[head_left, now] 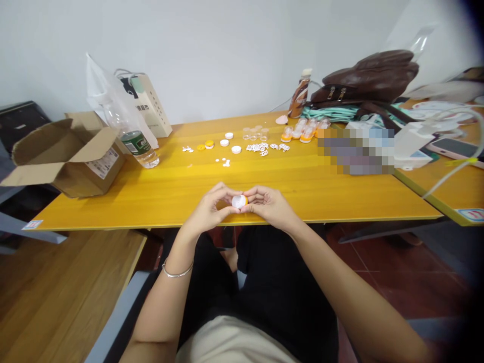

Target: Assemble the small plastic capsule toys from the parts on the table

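Between my fingertips, just above the table's front edge, is a small round white piece with an orange-yellow rim [239, 201]. My left hand [214, 205] grips its left side with thumb and fingers. From the right, my right hand [269, 204] pinches the orange side. Beyond my hands lie white round caps [236, 149], yellow round parts [209, 144], tiny white pieces [226, 163] and a cluster of white openwork pieces [257, 147]. Behind that cluster stand clear small cups [255, 133]. To their right are several clear-topped pieces with orange bases [306, 132].
An open cardboard box [86, 161] and a tilted water bottle [138, 146] are at the left, near a paper bag [151, 106]. A brown drink bottle [300, 93], a brown leather bag [366, 80] and a phone [457, 149] are at the right. The table's front edge [340, 220] runs below my hands.
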Tool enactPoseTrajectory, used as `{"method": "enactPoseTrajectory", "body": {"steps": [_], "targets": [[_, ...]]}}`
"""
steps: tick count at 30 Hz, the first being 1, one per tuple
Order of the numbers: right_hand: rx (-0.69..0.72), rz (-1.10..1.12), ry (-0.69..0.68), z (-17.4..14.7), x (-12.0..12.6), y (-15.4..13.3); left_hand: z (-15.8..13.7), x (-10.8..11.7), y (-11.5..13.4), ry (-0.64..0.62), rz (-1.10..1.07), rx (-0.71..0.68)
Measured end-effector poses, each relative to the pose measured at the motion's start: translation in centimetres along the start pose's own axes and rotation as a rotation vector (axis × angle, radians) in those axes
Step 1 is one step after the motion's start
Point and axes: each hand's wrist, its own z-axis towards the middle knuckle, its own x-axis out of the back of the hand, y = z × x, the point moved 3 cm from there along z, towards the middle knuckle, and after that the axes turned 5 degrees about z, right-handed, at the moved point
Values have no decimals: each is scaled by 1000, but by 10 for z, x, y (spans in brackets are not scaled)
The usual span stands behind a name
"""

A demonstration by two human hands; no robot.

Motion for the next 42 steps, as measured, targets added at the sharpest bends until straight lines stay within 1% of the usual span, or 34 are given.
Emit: {"method": "enactPoseTrajectory", "body": {"steps": [5,8,11,14,16,20,23,25,29,32,34,36,38,40,42], "targets": [[-22,15,-11,-1,0,-2,1,-1,3,11,117,-18],[-37,64,-14,0,0,-5,1,-3,8,33,177,-42],[-38,113,-14,1,1,-6,1,-4,11,61,183,-60],[-41,117,-21,1,0,-5,2,-3,12,117,156,-24],[-42,117,-20,1,0,-3,4,-4,12,132,165,3],[-28,103,3,0,-1,-1,6,-4,15,102,205,18],[-12,104,22,1,0,-2,5,-4,17,30,176,-6],[-18,94,19,1,0,-4,4,-5,16,-4,157,1],[-28,55,3,1,0,-3,4,-8,10,18,167,26],[14,-15,29,3,0,3,4,-9,4,54,206,38],[72,-87,77,4,2,5,3,-7,-1,87,252,59],[130,-163,150,5,10,3,2,-4,-8,104,301,97],[166,-261,239,7,25,-5,2,-2,-13,99,345,136],[190,-427,331,12,49,-17,2,-1,-16,89,382,153],[196,-677,412,23,75,-31,4,-1,-16,82,408,154]]}}
